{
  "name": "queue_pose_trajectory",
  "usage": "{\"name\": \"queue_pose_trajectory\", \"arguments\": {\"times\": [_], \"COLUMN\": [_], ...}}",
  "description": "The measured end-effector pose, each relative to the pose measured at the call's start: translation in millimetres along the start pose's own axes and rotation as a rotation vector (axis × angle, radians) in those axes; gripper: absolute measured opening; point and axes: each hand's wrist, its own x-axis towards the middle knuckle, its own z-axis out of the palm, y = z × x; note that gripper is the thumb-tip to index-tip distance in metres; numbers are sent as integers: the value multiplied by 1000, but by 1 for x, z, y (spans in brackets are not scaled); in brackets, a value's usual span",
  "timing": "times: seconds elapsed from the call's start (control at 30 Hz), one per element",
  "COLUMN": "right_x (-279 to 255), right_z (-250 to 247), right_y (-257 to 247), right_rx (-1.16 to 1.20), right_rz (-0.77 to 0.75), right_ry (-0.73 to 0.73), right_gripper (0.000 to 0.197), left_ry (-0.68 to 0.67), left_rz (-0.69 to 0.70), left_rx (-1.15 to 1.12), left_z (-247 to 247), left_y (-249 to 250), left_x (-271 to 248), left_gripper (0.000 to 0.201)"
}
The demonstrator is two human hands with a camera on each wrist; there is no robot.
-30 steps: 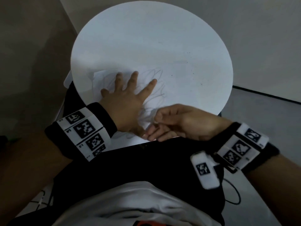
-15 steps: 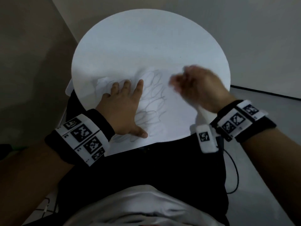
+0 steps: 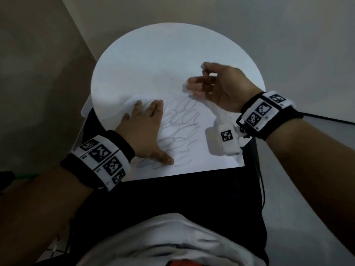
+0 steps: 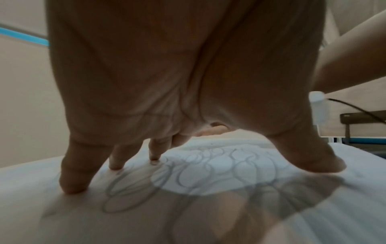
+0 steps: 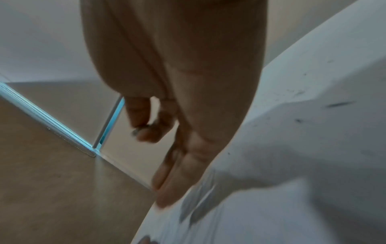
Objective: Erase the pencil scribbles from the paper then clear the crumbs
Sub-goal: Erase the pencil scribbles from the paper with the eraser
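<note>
White paper sheet [image 3: 194,156] with grey looping pencil scribbles [image 3: 180,129] lies on the round white table [image 3: 153,60], pinned under the flat, spread left hand [image 3: 143,134]. Beyond the scribbles hovers the right hand [image 3: 221,85], fingers loosely curled; whether it pinches anything, I cannot tell.

The paper [image 3: 201,150] lies on the near part of the round counter [image 3: 153,54]. The scribbles [image 3: 180,131] sit in the middle of the paper. The left hand [image 3: 143,131] rests flat on the paper, left of the scribbles. The right hand [image 3: 219,85] is above the counter, behind and to the right of the scribbles.
</note>
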Motion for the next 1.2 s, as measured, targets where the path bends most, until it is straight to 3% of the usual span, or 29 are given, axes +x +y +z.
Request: {"name": "queue_pose_trajectory", "arguments": {"times": [0.07,0.1,0.13,0.23,0.3,0.37,0.47,0.53,0.6,0.77,1.0,1.13,1.2], "right_x": [-7,-9,-6,-4,-20,-44,-75,-81,-79,-67,-69,-54,-53], "right_z": [-2,-5,-11,-34,-35,-24,-6,-3,-3,-8,3,-13,-12], "right_y": [15,21,20,-5,-19,-13,24,47,55,50,70,51,52], "right_rx": [-80,-116,-98,145,97,-137,-829,-1209,-1439,-1555,-1614,-1601,-1611], "right_rz": [184,223,200,-62,-160,-117,-54,-118,-211,-260,-456,-438,-443], "right_ry": [-256,-302,-255,129,168,80,-39,-70,-81,-130,-270,-118,-117], "right_gripper": [23,23,22,27,26,25,29,36,40,40,40,40,41], "left_ry": [-6,6,22,60,68,47,-8,-7,22,93,19,7,3], "left_rz": [5,5,5,-6,-17,-13,17,57,84,84,27,21,25], "left_rx": [-26,-25,-15,11,18,19,-1,-25,-23,-22,-3,24,36], "left_z": [-4,-5,-5,1,1,-1,-7,-5,-2,0,0,-1,-1], "left_y": [-4,-4,-4,-2,-3,-4,0,6,11,20,27,29,29], "left_x": [2,3,4,6,4,4,2,2,3,3,8,8,7], "left_gripper": [155,152,150,145,138,125,105,100,99,99,112,111,112]}}
